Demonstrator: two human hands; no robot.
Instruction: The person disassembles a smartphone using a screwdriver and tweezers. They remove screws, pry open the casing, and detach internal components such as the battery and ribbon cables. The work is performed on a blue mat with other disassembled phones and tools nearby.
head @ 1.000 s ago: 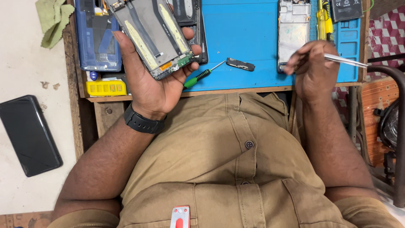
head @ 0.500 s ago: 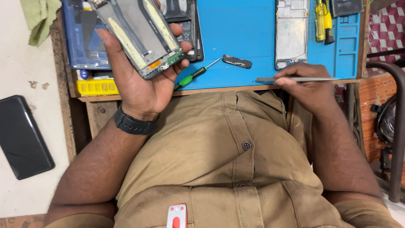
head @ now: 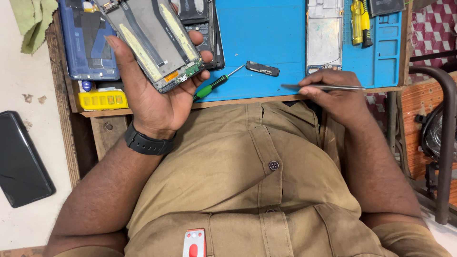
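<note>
While the person sits close against the table (head: 143,112), this is how things stand:

Left hand: the left hand (head: 152,90) is raised over the near left part of the table; palm up, fingers curled round an opened phone frame (head: 152,40), gripping it by its long sides; a black watch (head: 145,142) sits on the wrist
Phone frame: held tilted, inside facing up; grey plate with two yellowish strips along it; a small green board and an orange spot at the lower end, just by the fingertips
Right hand: the right hand (head: 333,93) rests at the table's near edge, closed on thin metal tweezers (head: 323,87); the tweezers lie level, tips pointing left
Blue mat: a blue mat (head: 266,33) covers the middle of the table; a green-handled screwdriver (head: 216,83) lies on it near the left hand's fingers; a small dark part (head: 262,69) lies just beside the screwdriver tip
Farther back: a second bare phone frame (head: 324,35) lies upright on the mat above the right hand; a yellow tool (head: 358,19) beside it
Left side: a blue phone back (head: 85,43) and a yellow box (head: 102,100) under it; a green cloth (head: 33,21) at the corner
Off the table: a black phone (head: 21,159) lies flat, well apart to the left
</note>
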